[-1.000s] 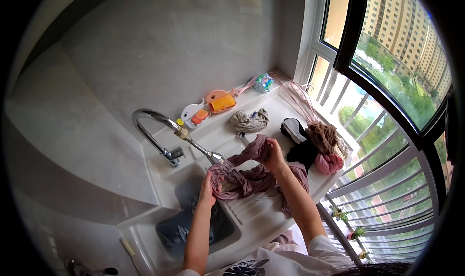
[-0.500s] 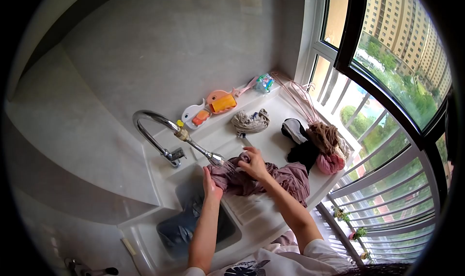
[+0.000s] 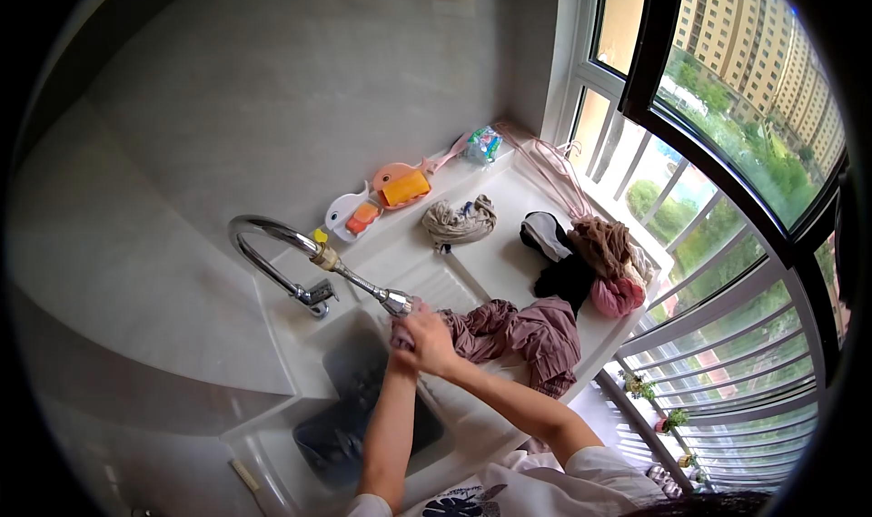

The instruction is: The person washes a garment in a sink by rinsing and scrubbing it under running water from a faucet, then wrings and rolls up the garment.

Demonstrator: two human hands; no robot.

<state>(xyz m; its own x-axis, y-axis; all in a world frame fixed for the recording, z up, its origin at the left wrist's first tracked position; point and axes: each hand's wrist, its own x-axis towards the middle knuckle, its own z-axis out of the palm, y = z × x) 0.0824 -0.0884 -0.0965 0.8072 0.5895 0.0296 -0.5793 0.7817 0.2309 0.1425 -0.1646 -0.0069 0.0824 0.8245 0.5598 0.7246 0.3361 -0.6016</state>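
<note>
A mauve garment [image 3: 538,334] trails from my hands over the ribbed washboard and the counter on the right. My right hand [image 3: 431,343] is closed around its near end, just beneath the faucet nozzle [image 3: 394,301]. Close against it, my left hand [image 3: 403,359] is mostly covered by the right; a bit of the bunched cloth shows between them. Its fingers look wrapped round the same cloth. Below the hands, the sink basin [image 3: 338,337] holds dark cloth in water.
A curved chrome faucet [image 3: 272,231] rises at the left. Along the back ledge stand two fish-shaped soap dishes [image 3: 345,216] with soap. A beige cloth [image 3: 460,221], a black garment [image 3: 565,283], brown cloth [image 3: 601,247] and pink hangers [image 3: 552,177] lie on the counter beside the window.
My right hand has moved left and down to meet my left hand. The garment's near end, spread under running water before, is now bunched between both hands.
</note>
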